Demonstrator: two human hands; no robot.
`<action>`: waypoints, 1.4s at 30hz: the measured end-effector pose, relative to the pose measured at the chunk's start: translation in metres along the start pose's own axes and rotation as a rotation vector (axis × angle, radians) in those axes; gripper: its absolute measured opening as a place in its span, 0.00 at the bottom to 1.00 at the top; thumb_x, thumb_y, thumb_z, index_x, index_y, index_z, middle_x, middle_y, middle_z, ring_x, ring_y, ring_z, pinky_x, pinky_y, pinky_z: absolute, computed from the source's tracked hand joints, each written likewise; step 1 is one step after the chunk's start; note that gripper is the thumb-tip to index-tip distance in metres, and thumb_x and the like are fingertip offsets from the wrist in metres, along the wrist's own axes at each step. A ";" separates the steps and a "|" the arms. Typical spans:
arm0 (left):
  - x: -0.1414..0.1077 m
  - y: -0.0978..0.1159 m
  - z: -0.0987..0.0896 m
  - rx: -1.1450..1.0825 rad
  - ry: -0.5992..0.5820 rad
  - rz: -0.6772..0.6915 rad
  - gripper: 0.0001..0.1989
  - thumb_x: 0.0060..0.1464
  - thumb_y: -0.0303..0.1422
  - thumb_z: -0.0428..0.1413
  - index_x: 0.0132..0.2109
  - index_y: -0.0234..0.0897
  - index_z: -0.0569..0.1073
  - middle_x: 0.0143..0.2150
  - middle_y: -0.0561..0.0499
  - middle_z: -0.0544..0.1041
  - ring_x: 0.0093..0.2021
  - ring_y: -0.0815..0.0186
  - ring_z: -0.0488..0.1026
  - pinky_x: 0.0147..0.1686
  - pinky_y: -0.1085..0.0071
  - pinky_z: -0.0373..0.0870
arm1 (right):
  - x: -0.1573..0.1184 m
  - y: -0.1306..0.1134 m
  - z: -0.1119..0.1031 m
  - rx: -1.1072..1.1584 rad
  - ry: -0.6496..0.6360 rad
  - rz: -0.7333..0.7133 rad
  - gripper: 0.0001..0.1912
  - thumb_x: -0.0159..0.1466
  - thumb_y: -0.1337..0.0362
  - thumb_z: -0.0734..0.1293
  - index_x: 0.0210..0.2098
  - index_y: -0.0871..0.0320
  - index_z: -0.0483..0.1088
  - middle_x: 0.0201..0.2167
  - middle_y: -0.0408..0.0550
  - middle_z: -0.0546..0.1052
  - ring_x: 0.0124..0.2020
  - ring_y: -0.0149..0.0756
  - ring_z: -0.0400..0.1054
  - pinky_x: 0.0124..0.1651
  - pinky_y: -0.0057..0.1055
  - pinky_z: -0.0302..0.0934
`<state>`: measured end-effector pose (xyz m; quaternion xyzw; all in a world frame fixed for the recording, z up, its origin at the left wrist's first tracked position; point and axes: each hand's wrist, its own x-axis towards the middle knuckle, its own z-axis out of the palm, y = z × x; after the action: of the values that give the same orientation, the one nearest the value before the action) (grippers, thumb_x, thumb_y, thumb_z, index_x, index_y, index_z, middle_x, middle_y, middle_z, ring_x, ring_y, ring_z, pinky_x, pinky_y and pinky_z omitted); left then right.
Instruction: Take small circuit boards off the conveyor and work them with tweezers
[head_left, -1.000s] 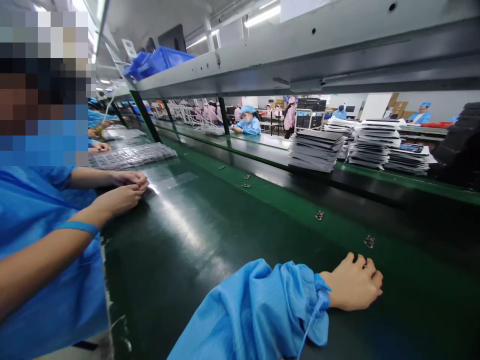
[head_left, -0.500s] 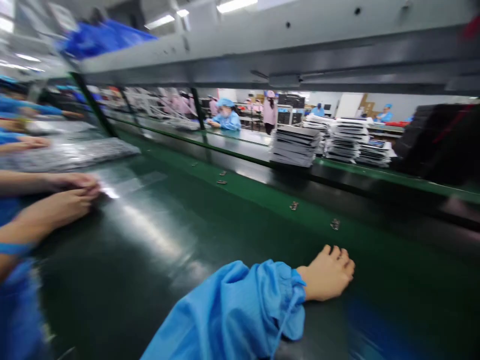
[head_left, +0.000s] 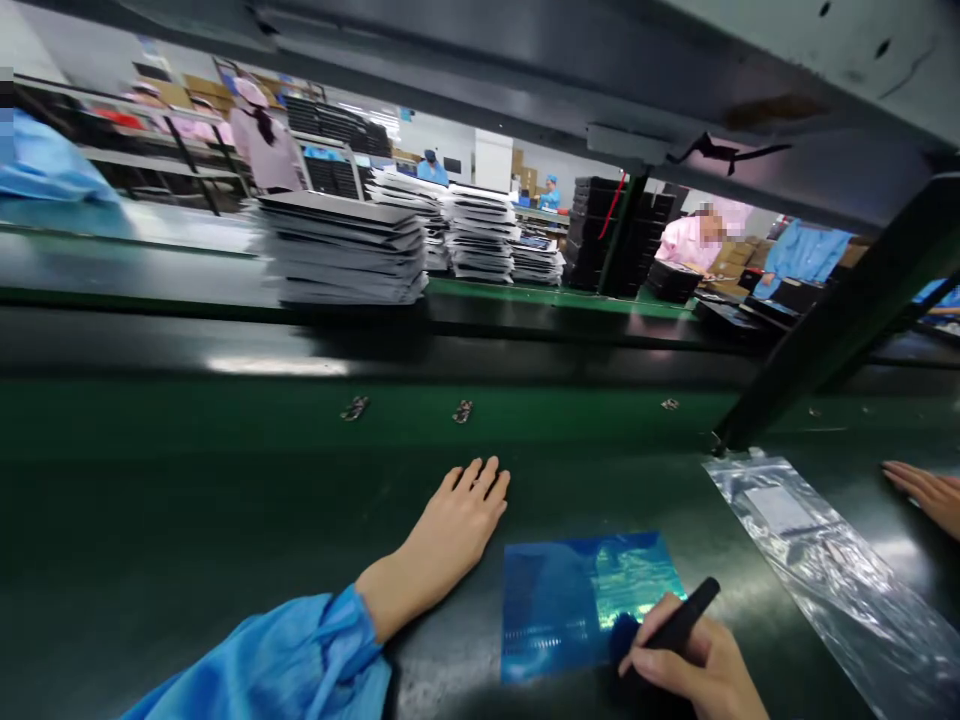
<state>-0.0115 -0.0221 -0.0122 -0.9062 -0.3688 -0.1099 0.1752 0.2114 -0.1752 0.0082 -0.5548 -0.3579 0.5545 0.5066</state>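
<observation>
My left hand [head_left: 454,525] rests palm down on the dark green work surface [head_left: 247,530], fingers stretched out and nothing in it. Just right of it lies a glossy blue rectangular film sheet [head_left: 555,600], with a greenish reflection on its right part. At the sheet's lower right edge, my right hand [head_left: 709,670] is closed around a black pen-shaped tool [head_left: 690,612], held slantwise like a pen. The tool's lower tip is hidden by the fingers and dark shadow, so I cannot tell whether it touches the sheet.
A clear plastic bag [head_left: 847,570] lies at right, near another person's hand [head_left: 926,495]. Small metal pieces [head_left: 463,411] sit along the back strip. Stacked grey sheets [head_left: 345,250] stand on the ledge behind. A slanted dark post [head_left: 810,330] and an overhead shelf [head_left: 480,70] bound the space.
The view has swung to the right. The blue sheet, the plastic bag and my right hand with the black tool have come into sight; my left hand stays flat on the surface.
</observation>
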 end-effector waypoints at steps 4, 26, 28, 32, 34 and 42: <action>0.000 -0.001 -0.005 -0.016 0.040 0.024 0.19 0.60 0.25 0.38 0.50 0.27 0.69 0.52 0.36 0.68 0.50 0.51 0.67 0.44 0.55 0.66 | -0.003 -0.001 0.000 0.020 0.009 -0.003 0.08 0.47 0.61 0.74 0.22 0.57 0.72 0.21 0.45 0.75 0.24 0.36 0.66 0.29 0.27 0.56; -0.050 0.063 -0.086 -0.338 -0.091 0.480 0.17 0.60 0.28 0.42 0.55 0.32 0.64 0.55 0.43 0.66 0.54 0.57 0.63 0.54 0.60 0.59 | -0.006 -0.030 -0.004 -0.194 0.109 -0.053 0.07 0.52 0.59 0.73 0.25 0.55 0.75 0.28 0.48 0.75 0.35 0.44 0.68 0.39 0.33 0.64; -0.052 0.066 -0.082 -0.343 -0.047 0.407 0.17 0.60 0.28 0.43 0.55 0.31 0.64 0.54 0.42 0.67 0.54 0.56 0.64 0.54 0.57 0.58 | -0.004 -0.033 0.001 -0.195 0.109 -0.078 0.06 0.52 0.60 0.73 0.25 0.55 0.76 0.27 0.48 0.75 0.34 0.44 0.69 0.38 0.34 0.64; -0.056 0.069 -0.074 -0.350 -0.002 0.294 0.15 0.57 0.28 0.48 0.51 0.30 0.67 0.52 0.41 0.69 0.53 0.55 0.64 0.55 0.54 0.56 | 0.004 -0.039 0.010 -0.195 0.150 -0.105 0.06 0.50 0.60 0.73 0.23 0.56 0.75 0.25 0.48 0.74 0.32 0.44 0.69 0.36 0.35 0.64; -0.056 0.069 -0.073 -0.348 -0.017 0.322 0.16 0.57 0.29 0.49 0.51 0.30 0.67 0.53 0.41 0.69 0.54 0.55 0.64 0.55 0.56 0.57 | 0.006 -0.039 0.012 -0.181 0.146 -0.103 0.06 0.50 0.61 0.73 0.24 0.56 0.75 0.25 0.47 0.74 0.32 0.43 0.69 0.36 0.34 0.63; -0.052 0.067 -0.084 -0.337 -0.033 0.399 0.16 0.58 0.28 0.45 0.52 0.29 0.67 0.52 0.39 0.69 0.53 0.53 0.65 0.53 0.54 0.58 | 0.002 -0.018 0.016 -0.310 0.043 -0.094 0.07 0.55 0.59 0.71 0.27 0.56 0.74 0.29 0.46 0.74 0.35 0.43 0.67 0.36 0.34 0.60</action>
<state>-0.0066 -0.1326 0.0317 -0.9790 -0.1623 -0.1184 0.0341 0.1985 -0.1666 0.0276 -0.6206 -0.4537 0.4566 0.4478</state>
